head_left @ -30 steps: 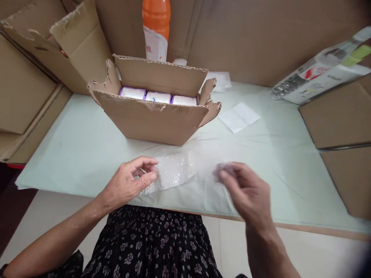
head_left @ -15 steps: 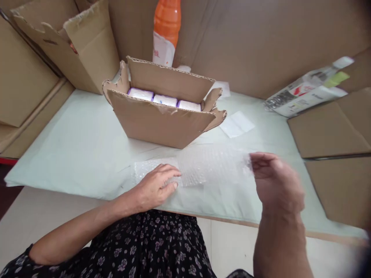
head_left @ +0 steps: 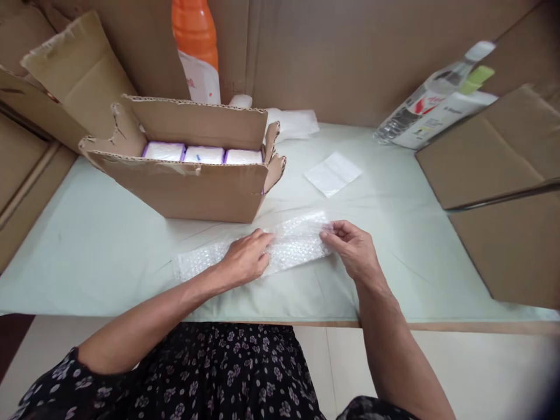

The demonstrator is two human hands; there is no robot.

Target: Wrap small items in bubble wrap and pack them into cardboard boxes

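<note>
A clear strip of bubble wrap (head_left: 301,242) lies slantwise along the front of the cloth-covered table. On its middle rests my left hand (head_left: 248,256), palm down, fingers stretched forward and the thumb apart. The wrap shows on both sides of that hand. My right hand (head_left: 352,248) pinches the strip's right end between thumb and fingers. Behind my left hand stands a cardboard box (head_left: 196,189) with its top open. Three white-topped packs (head_left: 204,155) with purple edges show in a row inside it.
Right of the box lies a flat white sheet (head_left: 333,173). Behind are an orange bottle (head_left: 195,35) and a crumpled white bag (head_left: 293,123). A clear bottle (head_left: 431,96) and a white tube (head_left: 446,119) lean at the back right, beside cardboard boxes (head_left: 503,204).
My right hand has moved left and slightly up with the end of the bubble wrap, which now lies lower and narrower. My left hand stays on the wrap. The camera view has shifted.
</note>
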